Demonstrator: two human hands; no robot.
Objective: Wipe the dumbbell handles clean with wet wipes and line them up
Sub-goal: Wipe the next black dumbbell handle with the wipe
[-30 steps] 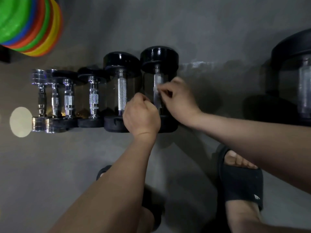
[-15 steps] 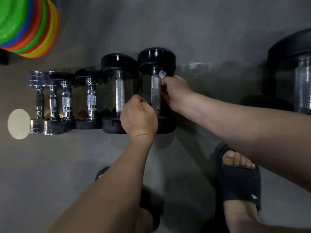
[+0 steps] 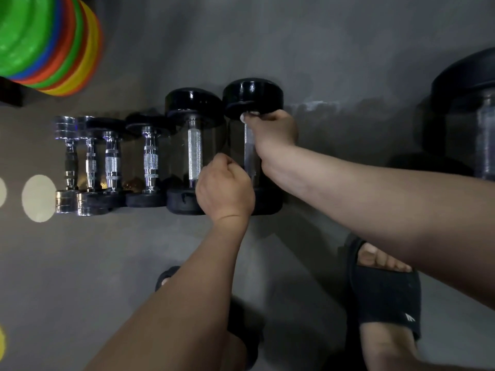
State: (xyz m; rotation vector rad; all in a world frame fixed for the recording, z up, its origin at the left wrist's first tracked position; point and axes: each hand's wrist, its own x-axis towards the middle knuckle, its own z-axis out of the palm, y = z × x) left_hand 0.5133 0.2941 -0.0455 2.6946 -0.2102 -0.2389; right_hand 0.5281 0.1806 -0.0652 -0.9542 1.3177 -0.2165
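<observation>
A black dumbbell (image 3: 253,96) lies on the gray floor (image 3: 107,263) at the right end of a row. The right hand (image 3: 276,135) wraps its fingers round the far end of its shiny handle (image 3: 249,153), and a bit of white wet wipe (image 3: 245,117) pokes out by the fingertips. The left hand (image 3: 225,188) is curled in a fist at the near end of that dumbbell, but I cannot tell if it holds anything, and five smaller dumbbells (image 3: 151,162) lie side by side just left of it.

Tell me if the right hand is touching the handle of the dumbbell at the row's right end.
Touching. The head view shows the right hand curled round the far end of the handle, a wipe at its fingertips.
</observation>
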